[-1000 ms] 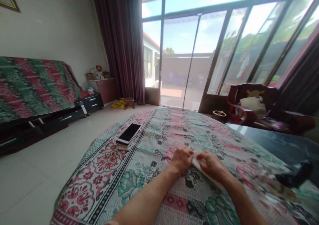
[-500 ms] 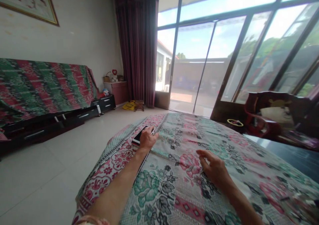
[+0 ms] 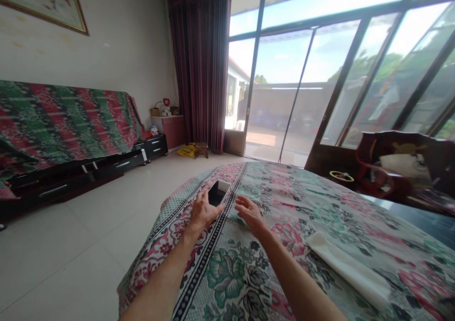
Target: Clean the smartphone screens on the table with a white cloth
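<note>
The phone [image 3: 216,192] points lengthwise away toward the window [image 3: 284,98]; the left hand [image 3: 202,213] seems to grip its near end, the right hand [image 3: 249,212] open just beside.

A home living room. Left of the left hand [image 3: 202,213], a sofa [image 3: 71,181] under a striped blanket [image 3: 64,117] stands below a framed picture [image 3: 42,3]. Ahead of it are heavy curtains [image 3: 202,60] and tall glass doors [image 3: 284,98]. Right of the right hand [image 3: 250,213] is a carved wooden armchair [image 3: 401,167].
</note>
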`<state>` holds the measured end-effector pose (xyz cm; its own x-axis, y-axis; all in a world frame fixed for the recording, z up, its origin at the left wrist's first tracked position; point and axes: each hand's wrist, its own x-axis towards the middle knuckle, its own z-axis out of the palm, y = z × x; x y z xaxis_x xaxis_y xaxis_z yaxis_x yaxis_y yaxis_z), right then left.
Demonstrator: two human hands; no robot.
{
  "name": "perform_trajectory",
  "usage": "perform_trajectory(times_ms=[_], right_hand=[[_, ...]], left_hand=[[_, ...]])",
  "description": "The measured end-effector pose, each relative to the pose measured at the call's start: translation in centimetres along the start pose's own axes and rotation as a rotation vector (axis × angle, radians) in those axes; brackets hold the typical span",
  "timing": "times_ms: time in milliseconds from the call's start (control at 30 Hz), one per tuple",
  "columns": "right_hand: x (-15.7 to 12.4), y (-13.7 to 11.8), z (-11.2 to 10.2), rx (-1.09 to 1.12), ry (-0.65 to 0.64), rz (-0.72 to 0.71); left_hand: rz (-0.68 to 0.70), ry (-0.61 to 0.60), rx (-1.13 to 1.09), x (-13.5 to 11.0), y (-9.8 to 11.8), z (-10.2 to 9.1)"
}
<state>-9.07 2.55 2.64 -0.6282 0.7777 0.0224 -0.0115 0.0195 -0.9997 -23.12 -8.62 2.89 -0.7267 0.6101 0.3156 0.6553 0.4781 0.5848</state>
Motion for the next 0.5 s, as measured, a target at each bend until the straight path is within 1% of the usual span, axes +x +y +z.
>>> perform_trajectory(times_ms=[100, 200, 333, 500], right_hand=[[0.8, -0.1, 2.6, 0.099, -0.075, -0.017], [1.1, -0.2, 4.2, 0.149, -0.105, -0.053], [1.2, 0.1, 4.8, 0.134, -0.096, -0.104], [1.6, 0.7, 4.9, 0.112, -0.047, -0.077]], left_hand=[[0.029, 0.038, 0.006, -0.2, 0.0, 0.1], [0.081, 0.085, 0.007, -0.3, -0.2, 0.2], [0.122, 0.109, 0.031, -0.3, -0.2, 0.4], [0.128, 0.122, 0.035, -0.2, 0.0, 0.5]])
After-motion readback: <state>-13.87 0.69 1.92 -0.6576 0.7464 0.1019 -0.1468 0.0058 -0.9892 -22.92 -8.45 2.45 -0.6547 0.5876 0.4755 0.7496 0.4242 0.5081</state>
